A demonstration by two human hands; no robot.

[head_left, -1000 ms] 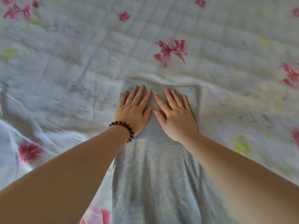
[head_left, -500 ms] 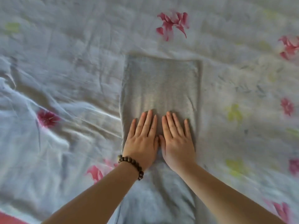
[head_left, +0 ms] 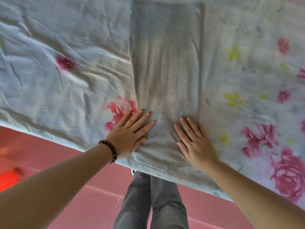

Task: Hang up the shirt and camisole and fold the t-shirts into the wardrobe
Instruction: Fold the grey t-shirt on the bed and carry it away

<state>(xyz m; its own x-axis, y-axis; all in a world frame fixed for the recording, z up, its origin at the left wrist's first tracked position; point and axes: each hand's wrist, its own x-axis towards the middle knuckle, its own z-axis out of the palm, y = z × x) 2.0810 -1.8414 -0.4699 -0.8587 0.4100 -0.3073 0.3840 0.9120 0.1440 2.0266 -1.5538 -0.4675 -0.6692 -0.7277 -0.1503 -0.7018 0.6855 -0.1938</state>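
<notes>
Head view: your left grip (head_left: 130, 136) and right grip (head_left: 195, 142) lie flat, holding nothing, on the t-shirt (head_left: 166, 63); its length runs straight ahead.

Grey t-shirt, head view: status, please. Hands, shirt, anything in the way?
Both open: left hand and right hand flat on the near end. Folded grey t-shirt, a long strip on the floral bedspread. Nothing else on it.

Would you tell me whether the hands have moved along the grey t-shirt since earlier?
Yes. The left hand and right hand have slid from the far end of the grey t-shirt to its near end.
</notes>
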